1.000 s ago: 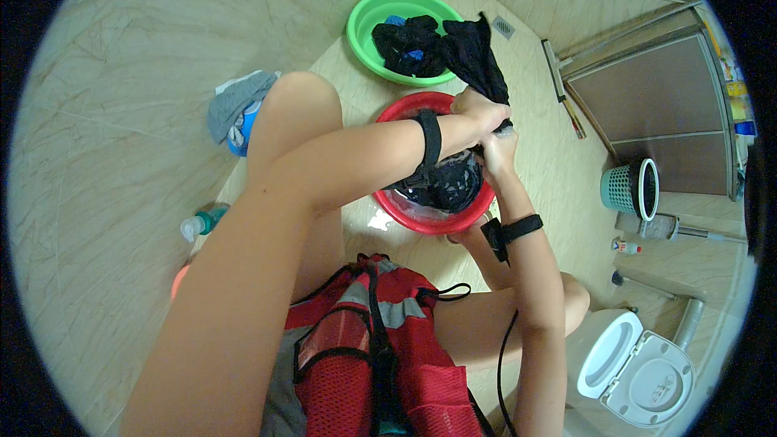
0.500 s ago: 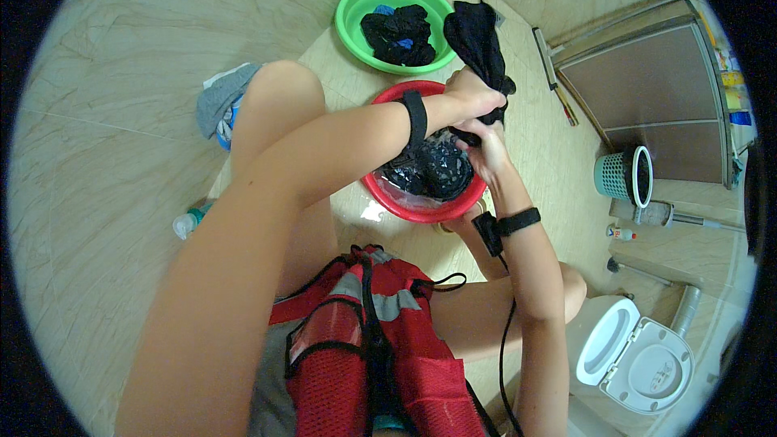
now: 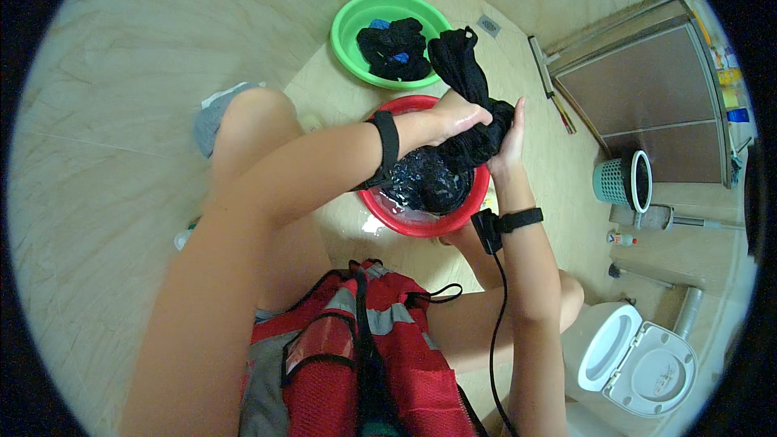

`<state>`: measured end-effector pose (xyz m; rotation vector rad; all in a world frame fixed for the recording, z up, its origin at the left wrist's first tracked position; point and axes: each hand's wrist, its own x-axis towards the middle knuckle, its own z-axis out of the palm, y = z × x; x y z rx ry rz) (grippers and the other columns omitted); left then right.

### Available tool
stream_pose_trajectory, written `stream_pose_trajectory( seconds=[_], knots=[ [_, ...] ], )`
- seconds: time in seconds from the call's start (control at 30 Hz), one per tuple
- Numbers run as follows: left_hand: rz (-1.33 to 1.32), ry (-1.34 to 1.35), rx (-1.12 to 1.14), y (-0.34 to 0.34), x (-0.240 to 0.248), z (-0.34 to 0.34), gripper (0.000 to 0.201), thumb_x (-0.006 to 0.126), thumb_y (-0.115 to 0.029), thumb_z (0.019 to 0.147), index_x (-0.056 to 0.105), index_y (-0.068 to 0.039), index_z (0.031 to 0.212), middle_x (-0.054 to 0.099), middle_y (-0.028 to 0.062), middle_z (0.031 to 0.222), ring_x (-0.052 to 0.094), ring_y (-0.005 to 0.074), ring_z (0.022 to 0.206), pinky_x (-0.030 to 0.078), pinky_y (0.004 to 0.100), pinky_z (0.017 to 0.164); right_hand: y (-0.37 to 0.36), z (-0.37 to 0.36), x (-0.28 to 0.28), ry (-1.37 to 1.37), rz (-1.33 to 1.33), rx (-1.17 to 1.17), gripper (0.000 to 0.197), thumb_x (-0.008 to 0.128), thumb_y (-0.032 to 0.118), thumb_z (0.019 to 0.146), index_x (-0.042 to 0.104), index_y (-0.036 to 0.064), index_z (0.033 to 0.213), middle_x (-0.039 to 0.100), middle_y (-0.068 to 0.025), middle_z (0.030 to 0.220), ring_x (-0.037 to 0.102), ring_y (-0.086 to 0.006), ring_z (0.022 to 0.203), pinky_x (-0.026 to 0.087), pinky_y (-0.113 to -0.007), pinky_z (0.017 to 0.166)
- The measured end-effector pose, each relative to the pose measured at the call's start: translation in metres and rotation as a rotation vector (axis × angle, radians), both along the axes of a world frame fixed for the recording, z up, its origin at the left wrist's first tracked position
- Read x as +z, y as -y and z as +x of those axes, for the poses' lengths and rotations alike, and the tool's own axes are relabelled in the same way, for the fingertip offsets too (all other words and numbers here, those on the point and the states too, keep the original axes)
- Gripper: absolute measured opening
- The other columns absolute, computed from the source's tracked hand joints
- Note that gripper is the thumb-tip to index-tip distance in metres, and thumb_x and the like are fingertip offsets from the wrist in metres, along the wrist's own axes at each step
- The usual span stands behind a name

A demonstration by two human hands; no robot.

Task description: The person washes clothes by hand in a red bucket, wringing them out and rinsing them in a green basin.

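A wet black garment (image 3: 459, 65) is held up over the far right part of a red basin (image 3: 414, 228). My left hand (image 3: 460, 116) is closed around its middle, and one end sticks up past the fist. The bunched lower part lies between my hands. My right hand (image 3: 510, 146) has its fingers stretched upward, its palm side against the bunched cloth, not wrapped round it. Below, dark wet cloth (image 3: 429, 182) lies in sudsy water in the basin. The exact kind of garment cannot be made out.
A green basin (image 3: 344, 53) with black and blue clothes (image 3: 392, 48) stands beyond the red one. To the right are a squeegee (image 3: 546, 73), a light-green basket (image 3: 613, 182), a bottle (image 3: 622, 239) and a toilet (image 3: 611, 340). A floor drain (image 3: 488, 25) is at the far corner.
My right hand has loosened from the twisted garment, its fingers now straight. The garment's lower part has bunched up between my hands, and its upper end has dropped slightly to the left.
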<state>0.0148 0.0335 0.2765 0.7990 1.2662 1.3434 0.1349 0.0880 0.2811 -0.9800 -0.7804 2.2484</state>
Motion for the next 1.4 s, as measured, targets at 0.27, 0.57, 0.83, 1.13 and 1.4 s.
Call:
stream_pose_trajectory(
  seconds=[0.27,0.57,0.83,1.13,1.4],
  knots=[
    [0.141,-0.249,-0.158,-0.008,0.011,0.027,0.041,0.059,-0.003,0.062,0.053,0.000,0.102,0.059,0.0121,0.094,0.057,0.0226,0.088,0.045,0.0322,0.077,-0.026,0.008,-0.018,0.383,0.459,-0.262,0.029,0.044,0.021,0.092,0.059,-0.0033,0.099,0.063,-0.0102,0.088,0.061,-0.0194,0.079,0.048,-0.032,0.073],
    [-0.084,-0.845,-0.310,-0.009,-0.005,0.018,0.036,0.063,-0.026,0.057,0.063,-0.001,0.083,0.063,0.0233,0.084,0.062,0.0375,0.082,0.049,0.0437,0.074,-0.021,0.009,-0.050,0.359,0.214,-0.201,0.029,0.049,0.026,0.087,0.060,-0.0008,0.091,0.061,-0.0065,0.081,0.058,-0.0184,0.071,0.047,-0.034,0.064],
    [-0.149,-0.880,-0.361,-0.007,-0.003,0.008,0.040,0.062,-0.024,0.057,0.065,-0.001,0.090,0.063,0.0225,0.095,0.062,0.0358,0.091,0.050,0.0430,0.078,-0.013,-0.007,-0.038,0.337,0.027,-0.228,0.030,0.046,0.026,0.088,0.061,0.0010,0.095,0.062,-0.0080,0.085,0.060,-0.0225,0.074,0.048,-0.038,0.066],
    [-0.311,-1.111,-0.685,-0.041,-0.043,-0.121,0.053,0.073,-0.030,0.054,0.065,0.001,0.096,0.061,0.0189,0.105,0.062,0.0312,0.093,0.050,0.0365,0.077,-0.012,-0.074,-0.025,0.140,-0.084,0.155,0.092,0.038,0.069,0.080,0.023,-0.0022,0.137,0.036,-0.0184,0.136,0.039,-0.0342,0.123,0.028,-0.053,0.101],
    [-0.430,-1.371,-0.335,-0.069,-0.048,-0.182,0.092,0.076,-0.042,0.062,0.030,-0.007,0.134,0.021,0.0200,0.142,0.021,0.0390,0.131,0.018,0.0668,0.100,-0.040,-0.113,-0.066,0.349,-0.010,0.050,0.090,0.033,0.068,0.083,0.009,0.0034,0.141,0.022,-0.0202,0.143,0.021,-0.0363,0.133,0.020,-0.059,0.102]
  ],
)
